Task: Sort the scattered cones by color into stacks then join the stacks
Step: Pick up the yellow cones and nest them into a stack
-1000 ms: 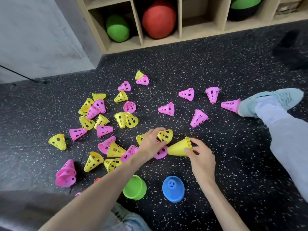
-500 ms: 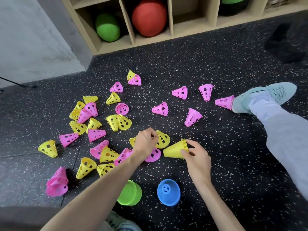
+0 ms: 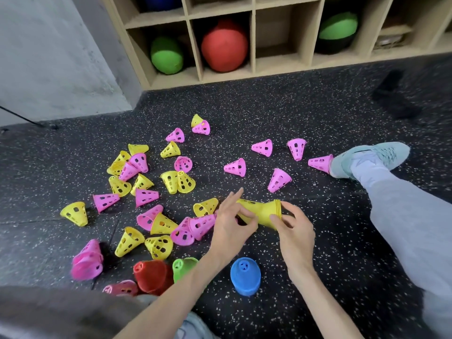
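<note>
Several yellow and pink perforated cones lie scattered on the dark speckled floor [image 3: 305,277]. My right hand [image 3: 292,222] grips the wide rim end of a yellow cone stack [image 3: 265,212] lying sideways. My left hand [image 3: 232,222] pinches a single yellow cone [image 3: 245,206] against the narrow tip of that stack. Nearer to me sit a pink stack [image 3: 86,261], a red stack [image 3: 150,276], a green stack [image 3: 182,265] and a blue stack [image 3: 244,275].
A wooden shelf unit [image 3: 253,37] holding green and red balls lines the far wall. My outstretched leg in grey trousers [image 3: 411,226] and a light shoe [image 3: 371,160] lie at the right, one pink cone [image 3: 320,163] touching the shoe. A grey wall [image 3: 49,57] stands at left.
My left hand lifted a single yellow cone off the floor and brought it right to the tip of the yellow stack. The view tilted up, showing more shelf and the red stack.
</note>
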